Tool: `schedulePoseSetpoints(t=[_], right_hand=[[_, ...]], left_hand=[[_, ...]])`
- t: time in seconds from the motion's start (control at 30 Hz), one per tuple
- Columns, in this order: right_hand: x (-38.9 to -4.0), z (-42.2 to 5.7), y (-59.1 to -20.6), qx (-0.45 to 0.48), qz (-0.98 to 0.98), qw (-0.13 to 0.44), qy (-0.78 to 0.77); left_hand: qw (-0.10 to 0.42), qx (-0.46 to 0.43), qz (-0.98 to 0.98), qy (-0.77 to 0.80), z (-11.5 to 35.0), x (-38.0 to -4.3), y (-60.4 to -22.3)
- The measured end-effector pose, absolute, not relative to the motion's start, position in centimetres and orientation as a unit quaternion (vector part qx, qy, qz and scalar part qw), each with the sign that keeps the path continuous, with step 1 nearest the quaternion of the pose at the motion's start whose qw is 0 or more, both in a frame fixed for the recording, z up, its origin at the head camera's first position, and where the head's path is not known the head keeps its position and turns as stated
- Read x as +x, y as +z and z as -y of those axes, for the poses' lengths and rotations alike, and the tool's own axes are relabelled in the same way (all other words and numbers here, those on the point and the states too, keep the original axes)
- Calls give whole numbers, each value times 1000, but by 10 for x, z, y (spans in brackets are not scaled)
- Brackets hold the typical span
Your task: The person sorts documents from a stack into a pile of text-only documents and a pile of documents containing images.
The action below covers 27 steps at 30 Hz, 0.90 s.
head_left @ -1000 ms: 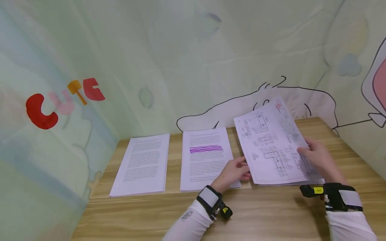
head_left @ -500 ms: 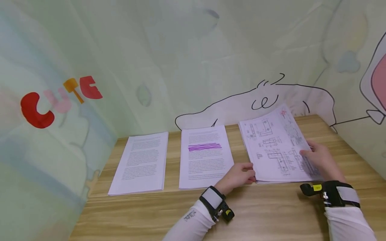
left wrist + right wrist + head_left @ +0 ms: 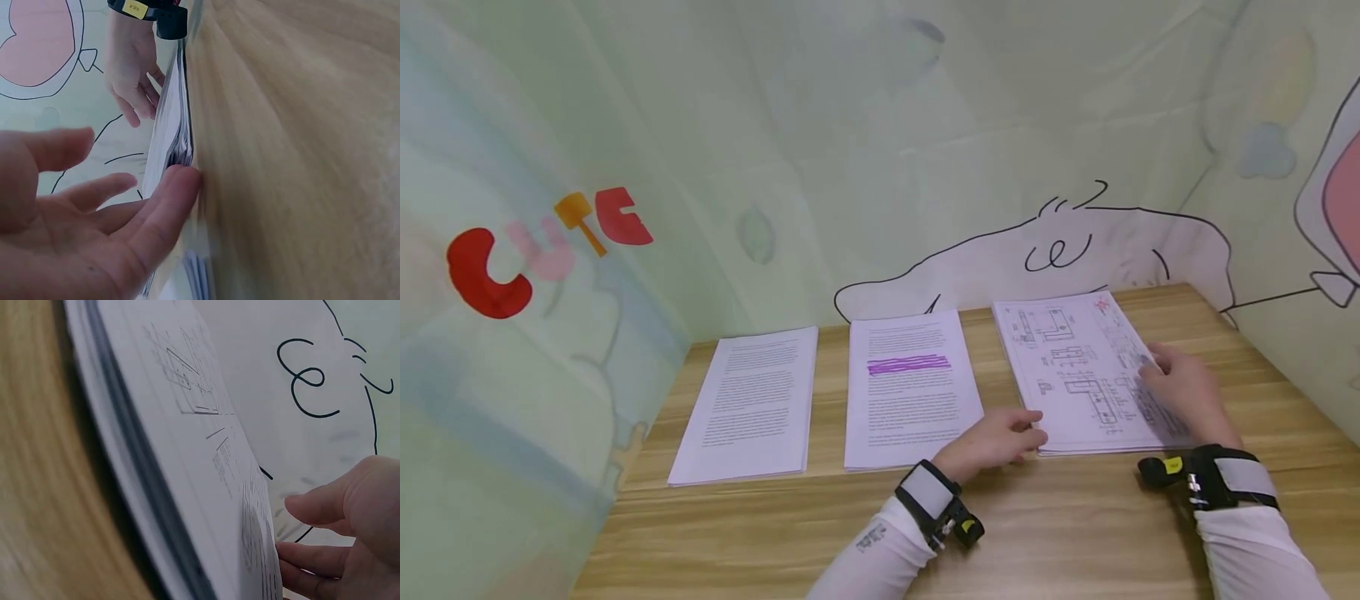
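Note:
A stack of paper (image 3: 1075, 358) topped by a technical drawing lies flat on the right of the table. At its near left corner is my left hand (image 3: 996, 440), fingers loosely extended; in the left wrist view its fingertips (image 3: 184, 178) touch the stack's edge. My right hand (image 3: 1191, 392) is at the stack's right edge. In the right wrist view the thumb (image 3: 312, 506) stands apart from the sheets and the fingers are beside the edge, with no grip on it.
Left of the drawings lies a printed text stack (image 3: 913, 408) with purple marker strokes. A plain text stack (image 3: 748, 408) lies farther left. The wooden table (image 3: 760, 533) meets a patterned cloth backdrop (image 3: 775, 167) at the back and sides.
The raised drawing sheet has come down flat onto its stack. My right hand has loosened from its edge, and my left hand has shifted slightly right along the near corner.

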State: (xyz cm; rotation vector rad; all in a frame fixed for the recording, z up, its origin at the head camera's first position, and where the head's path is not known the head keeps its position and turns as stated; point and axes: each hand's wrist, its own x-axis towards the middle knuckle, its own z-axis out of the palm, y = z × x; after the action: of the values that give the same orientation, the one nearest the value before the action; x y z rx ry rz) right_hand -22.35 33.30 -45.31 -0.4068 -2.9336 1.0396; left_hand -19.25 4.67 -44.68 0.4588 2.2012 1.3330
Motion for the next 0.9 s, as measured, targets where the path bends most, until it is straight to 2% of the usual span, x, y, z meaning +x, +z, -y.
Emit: schedulePoseSetpoints(t=[0.13, 0.37, 0.53, 0.67, 0.8, 0.9], right_hand=[[-225, -332, -451, -126, 934, -14, 334], [-226, -326, -439, -162, 918, -20, 361], [-230, -302, -431, -126, 921, 30, 368], [-237, -285, -439, -99, 913, 66, 391], [-240, -267, -451, -81, 911, 105, 391], [-235, -245, -445, -57, 904, 109, 409]], left_hand=[[264, 199, -824, 461, -48, -192, -442], [252, 179, -820, 481, -39, -193, -439], [229, 191, -802, 518, -12, -198, -436], [209, 175, -792, 546, 18, -201, -430], [172, 150, -799, 556, 51, -203, -423], [132, 132, -811, 554, 77, -203, -418]])
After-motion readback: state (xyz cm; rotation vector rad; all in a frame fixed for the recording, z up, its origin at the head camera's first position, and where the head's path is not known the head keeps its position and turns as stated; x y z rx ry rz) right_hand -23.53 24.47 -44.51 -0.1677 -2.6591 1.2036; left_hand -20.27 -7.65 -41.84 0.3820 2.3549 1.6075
